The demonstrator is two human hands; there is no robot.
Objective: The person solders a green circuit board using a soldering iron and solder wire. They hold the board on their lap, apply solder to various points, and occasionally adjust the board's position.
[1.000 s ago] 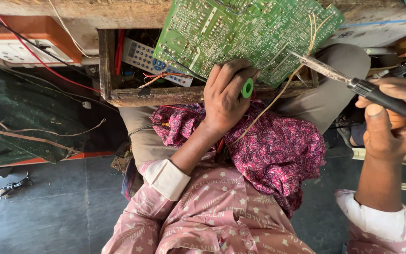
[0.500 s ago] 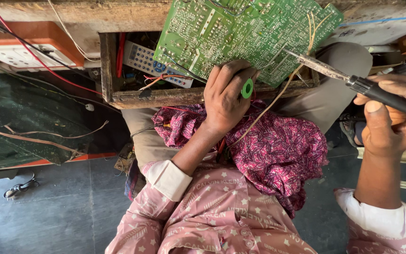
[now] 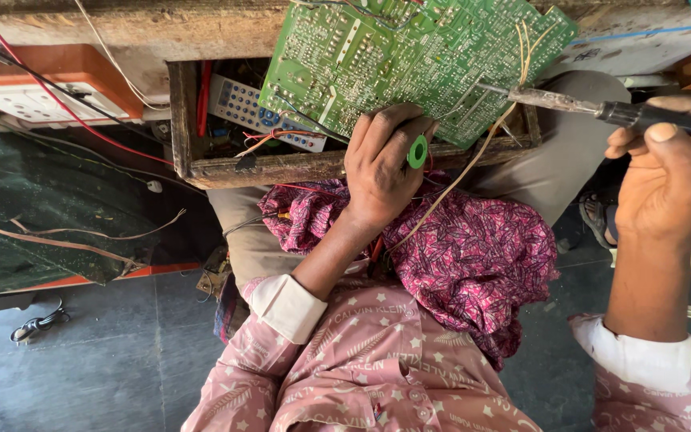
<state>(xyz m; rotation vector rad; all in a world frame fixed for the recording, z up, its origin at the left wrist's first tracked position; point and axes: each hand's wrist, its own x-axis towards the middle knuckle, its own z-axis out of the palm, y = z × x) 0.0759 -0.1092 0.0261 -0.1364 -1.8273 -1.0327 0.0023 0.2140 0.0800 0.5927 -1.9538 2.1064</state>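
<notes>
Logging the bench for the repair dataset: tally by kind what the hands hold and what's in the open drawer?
Green circuit board, steadied by the left hand: 1
Soldering iron, in the right hand: 1
Green solder spool, in the left hand: 1
Grey remote control, in the wooden drawer: 1
Total: 4

Single view, head-worn camera. Looks steeply down over the wearer's own chest and lap, close range. Left hand (image 3: pixel 381 172) sits mid-frame, right hand (image 3: pixel 669 188) at the right edge. Wooden drawer (image 3: pixel 281 170) and green circuit board (image 3: pixel 409 56) fill the top; dark floor (image 3: pixel 105 360) falls away lower left. No second view to compare.
</notes>
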